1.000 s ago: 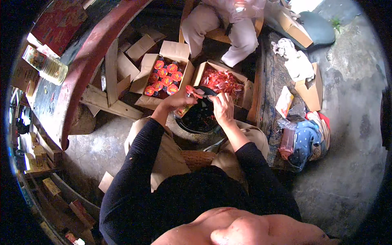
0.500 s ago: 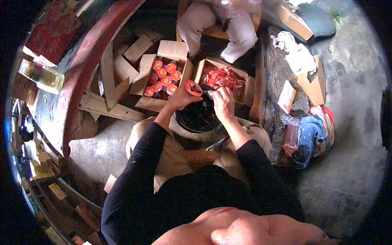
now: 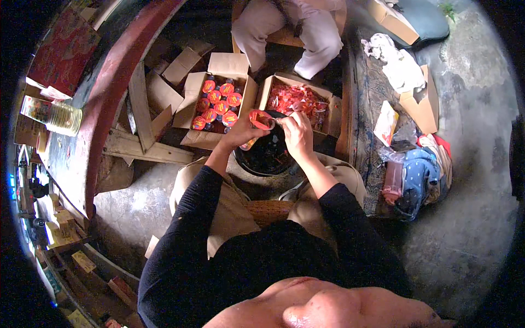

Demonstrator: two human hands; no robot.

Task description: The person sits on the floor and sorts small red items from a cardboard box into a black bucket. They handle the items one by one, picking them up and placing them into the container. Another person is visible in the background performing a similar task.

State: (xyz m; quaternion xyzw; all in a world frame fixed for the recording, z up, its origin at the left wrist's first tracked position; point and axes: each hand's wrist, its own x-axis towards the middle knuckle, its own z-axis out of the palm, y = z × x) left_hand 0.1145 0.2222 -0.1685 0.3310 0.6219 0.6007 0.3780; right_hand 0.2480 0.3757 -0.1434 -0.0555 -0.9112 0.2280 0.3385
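My left hand point(image 3: 242, 134) is closed around what looks like a small red-labelled bottle point(image 3: 259, 118), lying tilted with its narrow end toward the right. At that end are the fingertips of my right hand point(image 3: 298, 135), pinched together; whatever they may grip is too small to make out. Below both hands, between my knees, a round black bucket point(image 3: 266, 156) holds dark contents I cannot identify. Beyond my left hand, an open cardboard box point(image 3: 188, 101) holds several dark-topped, red-labelled bottles point(image 3: 216, 104). Beside it, another open box point(image 3: 334, 109) is filled with loose red wrappers point(image 3: 292, 101).
Across from me sits a person in pale trousers point(image 3: 260, 30). To my left runs a wooden table with a red edge point(image 3: 112, 82), bearing a stack of clear containers point(image 3: 65, 119). On the right, a patterned bench point(image 3: 361, 142) carries white cloth point(image 3: 402, 68) and blue clothing point(image 3: 420, 175).
The bottle in my left hand has tilted slightly, its end now showing more, and a yellow part appears under the hand. My right hand stays close to it. The view has shifted a little.
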